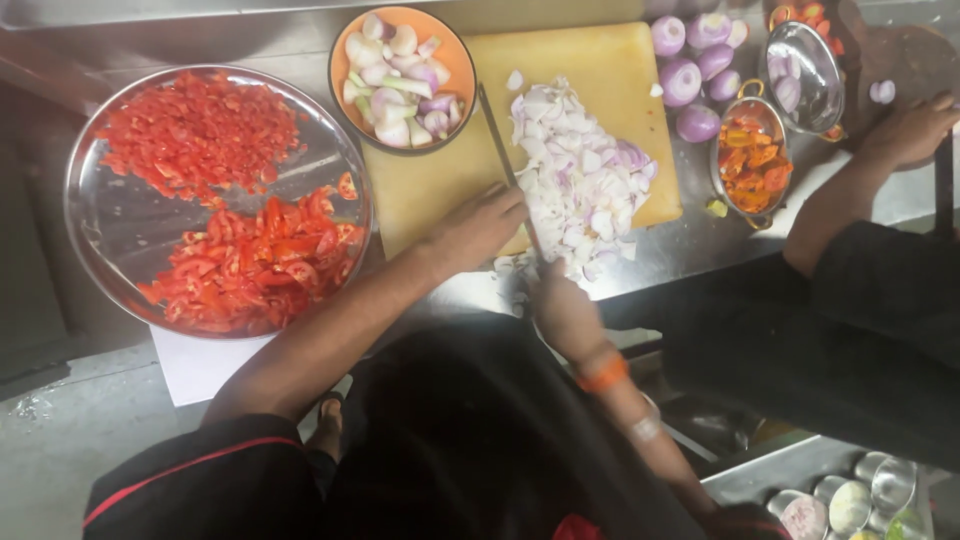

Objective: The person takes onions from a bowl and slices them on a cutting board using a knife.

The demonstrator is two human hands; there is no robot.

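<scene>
- Left hand (478, 228): lies on the yellow cutting board (590, 70), fingers (508, 200) pressed flat on the spine of the knife (505, 165); not curled round it.
- Right hand (562, 310): at the board's near edge, fingers closed on the knife handle, largely hidden.
- Knife: blade runs across the board, touching the left side of the chopped onion pile (585, 180).
- Orange bowl (400, 78): quartered onion pieces, overlapping the board's far left corner.
- Steel tray (120, 225): chopped tomato, left of the board on the steel tabletop (700, 250).
- Peeled whole onions (690, 70): right of the board.
- Small handled pan (752, 160): orange food.
- Another person's hand (915, 125): far right.
</scene>
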